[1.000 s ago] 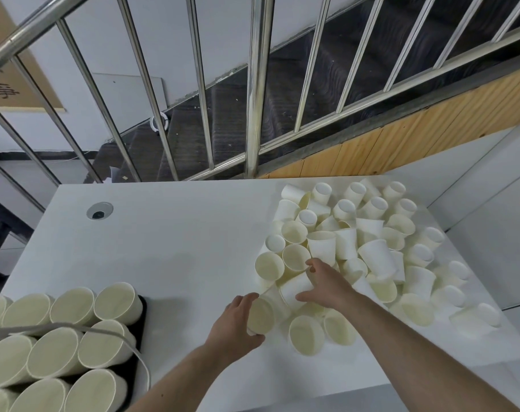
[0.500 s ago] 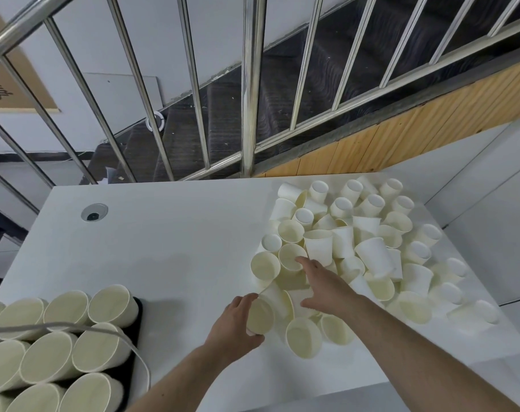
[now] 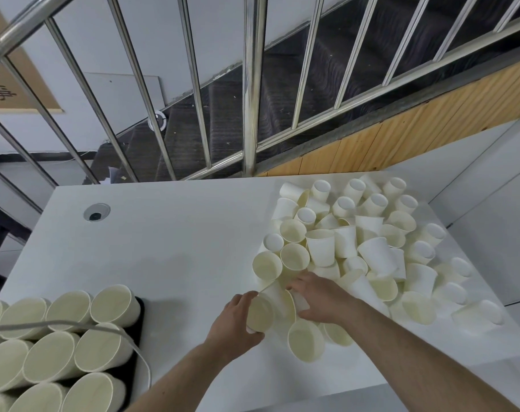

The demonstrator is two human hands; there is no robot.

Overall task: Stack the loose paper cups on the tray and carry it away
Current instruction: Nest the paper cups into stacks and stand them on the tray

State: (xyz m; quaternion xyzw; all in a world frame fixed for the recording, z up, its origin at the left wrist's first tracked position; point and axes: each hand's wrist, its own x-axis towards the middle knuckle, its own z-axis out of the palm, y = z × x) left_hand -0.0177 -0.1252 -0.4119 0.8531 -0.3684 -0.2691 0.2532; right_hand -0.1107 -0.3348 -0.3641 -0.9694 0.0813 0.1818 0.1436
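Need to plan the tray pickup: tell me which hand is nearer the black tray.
Left. The left hand, gripping a cup, is right of the black tray across bare table; the right hand lies farther right, at the loose cup pile.

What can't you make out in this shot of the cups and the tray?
Head view:
- Tray: mostly covered by cup stacks, cut off by the left and bottom edges.
- Stack heights: only the mouths show.
- Right hand: fingers buried among loose cups.
- Sign on the wall: cropped, unreadable.
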